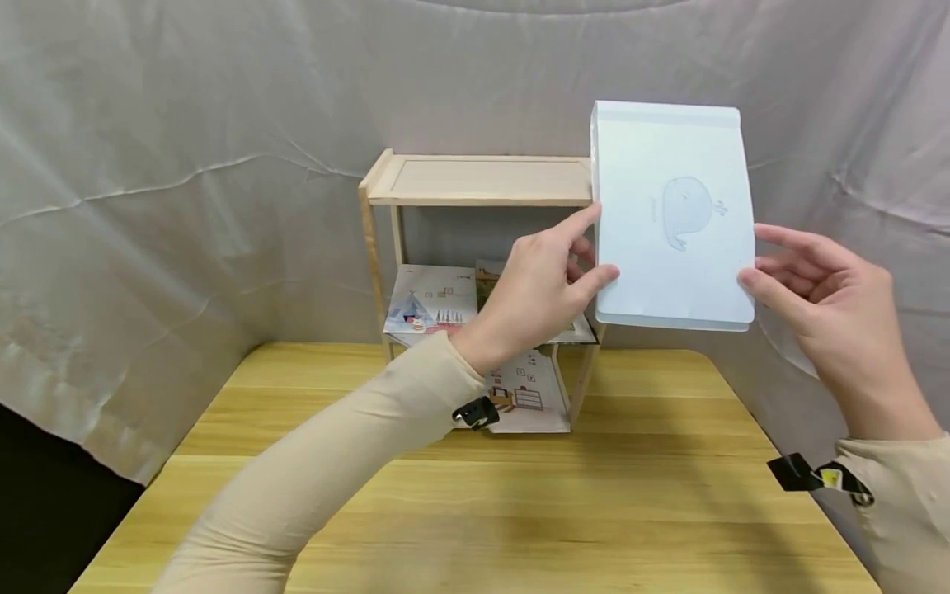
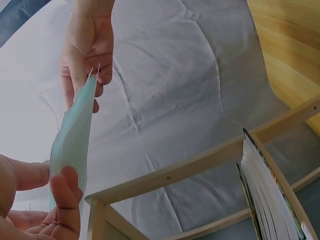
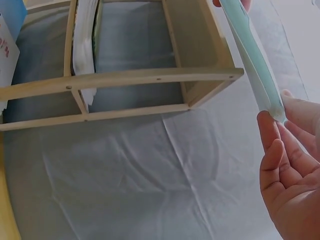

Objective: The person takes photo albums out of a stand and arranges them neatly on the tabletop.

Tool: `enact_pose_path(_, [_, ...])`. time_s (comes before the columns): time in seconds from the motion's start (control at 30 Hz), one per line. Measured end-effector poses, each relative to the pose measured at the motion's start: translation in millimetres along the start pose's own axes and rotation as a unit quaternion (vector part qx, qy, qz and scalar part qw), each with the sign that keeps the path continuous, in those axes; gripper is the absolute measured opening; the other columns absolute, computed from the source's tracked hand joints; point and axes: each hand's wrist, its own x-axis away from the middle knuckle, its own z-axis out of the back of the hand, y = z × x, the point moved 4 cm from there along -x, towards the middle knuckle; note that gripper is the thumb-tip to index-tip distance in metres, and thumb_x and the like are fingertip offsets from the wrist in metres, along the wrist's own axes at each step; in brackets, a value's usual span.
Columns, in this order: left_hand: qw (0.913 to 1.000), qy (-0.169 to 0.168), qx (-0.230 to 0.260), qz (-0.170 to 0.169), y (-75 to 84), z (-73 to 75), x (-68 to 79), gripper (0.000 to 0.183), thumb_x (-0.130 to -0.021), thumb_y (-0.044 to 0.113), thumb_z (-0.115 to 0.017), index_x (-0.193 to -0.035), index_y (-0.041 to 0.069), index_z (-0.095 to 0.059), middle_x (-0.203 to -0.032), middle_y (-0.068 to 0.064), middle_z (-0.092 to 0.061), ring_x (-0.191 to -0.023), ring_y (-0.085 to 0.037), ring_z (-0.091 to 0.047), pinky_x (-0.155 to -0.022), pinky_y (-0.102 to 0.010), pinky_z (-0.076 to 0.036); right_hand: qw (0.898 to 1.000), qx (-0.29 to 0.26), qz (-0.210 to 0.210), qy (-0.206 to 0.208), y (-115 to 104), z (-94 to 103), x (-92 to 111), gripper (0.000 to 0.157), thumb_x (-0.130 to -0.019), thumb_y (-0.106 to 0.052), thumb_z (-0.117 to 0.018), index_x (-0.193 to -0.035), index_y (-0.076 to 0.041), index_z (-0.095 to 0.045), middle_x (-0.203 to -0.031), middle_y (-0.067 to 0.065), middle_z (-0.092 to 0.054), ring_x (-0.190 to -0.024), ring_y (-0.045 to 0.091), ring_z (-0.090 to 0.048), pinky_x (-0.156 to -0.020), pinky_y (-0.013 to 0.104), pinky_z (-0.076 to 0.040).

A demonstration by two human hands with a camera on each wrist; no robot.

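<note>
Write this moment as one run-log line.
left hand: pinches left edge of booklet | right hand: pinches its right edge | booklet: raised off table, whale drawing facing head camera | wooden rack: on table

lettering (image 1: 654,209) by whale (image 1: 688,206) too small (and faint) to read, shelf (image 1: 490,177) right end behind booklet (image 1: 668,289), 2 sleeves (image 1: 352,445) cut off nearest

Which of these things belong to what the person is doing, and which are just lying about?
In the job: pale booklet, held in the left hand and right hand.

Seemingly just about: wooden rack, thick book standing in it, table, cloth backdrop.
</note>
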Motion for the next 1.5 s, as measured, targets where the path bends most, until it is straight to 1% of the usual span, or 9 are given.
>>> enact_pose_path(0.1, [1.0000,-0.004,0.002,-0.002,0.9,-5.3,0.1,0.068,-0.104,0.020,-0.073,-0.164,0.004,-0.043,-0.112,-0.008,-0.074,-0.080,-0.008,-0.069,-0.074,-0.016,-0.055,1.000,0.000,-0.004,0.005,2,5.3,3,0.052,-0.088,0.016,-0.078,-0.138,0.005,-0.068,-0.092,-0.001,-0.083,-0.083,0.006,-0.079,-0.078,0.010,-0.060])
enact_pose_path(0.33, [0.9997,-0.015,0.016,-0.008,4.2,-14.5,1.2,0.069,-0.105,0.019,-0.072,-0.164,0.004,-0.041,-0.110,-0.008,-0.075,-0.085,-0.009,-0.073,-0.076,-0.013,-0.055,1.000,0.008,-0.007,0.017,5,14.3,9,0.052,-0.088,0.015,-0.078,-0.138,0.005,-0.068,-0.093,-0.002,-0.083,-0.083,0.006,-0.079,-0.077,0.009,-0.059])
enact_pose_path(0.53, [0.9997,-0.016,0.008,-0.019,7.6,-21.0,0.2,0.069,-0.105,0.018,-0.072,-0.164,0.003,-0.041,-0.109,-0.007,-0.075,-0.083,-0.006,-0.071,-0.074,-0.011,-0.054,1.000,0.001,-0.009,0.023,6,20.8,13,0.052,-0.088,0.017,-0.077,-0.138,0.006,-0.068,-0.093,-0.002,-0.083,-0.084,0.006,-0.079,-0.077,0.009,-0.059])
enact_pose_path(0.7, [0.9996,-0.021,0.001,-0.020,9.9,-26.1,-0.8,0.069,-0.105,0.019,-0.072,-0.164,0.003,-0.041,-0.110,-0.006,-0.075,-0.084,-0.004,-0.071,-0.075,-0.009,-0.053,1.000,0.000,-0.010,0.024,7,25.6,17,0.053,-0.088,0.018,-0.076,-0.139,0.006,-0.067,-0.093,-0.001,-0.083,-0.084,0.007,-0.079,-0.078,0.009,-0.059])
enact_pose_path(1.07, [0.9988,-0.034,-0.006,-0.034,15.7,-39.3,-1.9,0.070,-0.106,0.020,-0.071,-0.165,0.001,-0.038,-0.109,-0.005,-0.077,-0.084,-0.003,-0.068,-0.075,-0.007,-0.050,0.999,0.010,-0.018,0.041,12,39.8,26,0.051,-0.089,0.018,-0.076,-0.138,0.005,-0.068,-0.094,-0.003,-0.084,-0.083,0.004,-0.079,-0.077,0.008,-0.058])
enact_pose_path(1.3, [0.9984,-0.042,-0.002,-0.037,18.0,-48.9,-3.3,0.071,-0.106,0.020,-0.070,-0.166,0.002,-0.036,-0.110,-0.004,-0.076,-0.084,-0.001,-0.066,-0.075,-0.006,-0.050,0.998,0.046,-0.007,0.053,16,50.4,29,0.051,-0.089,0.018,-0.075,-0.138,0.004,-0.069,-0.095,-0.006,-0.083,-0.081,0.001,-0.078,-0.074,0.006,-0.057])
enact_pose_path(1.5, [0.9981,-0.051,0.001,-0.034,19.5,-57.2,-5.4,0.071,-0.107,0.020,-0.070,-0.166,0.002,-0.036,-0.109,-0.003,-0.077,-0.083,0.000,-0.066,-0.074,-0.006,-0.050,0.992,0.112,-0.008,0.061,19,57.8,33,0.049,-0.092,0.014,-0.074,-0.140,0.001,-0.069,-0.097,-0.013,-0.082,-0.083,-0.004,-0.077,-0.073,0.004,-0.055])
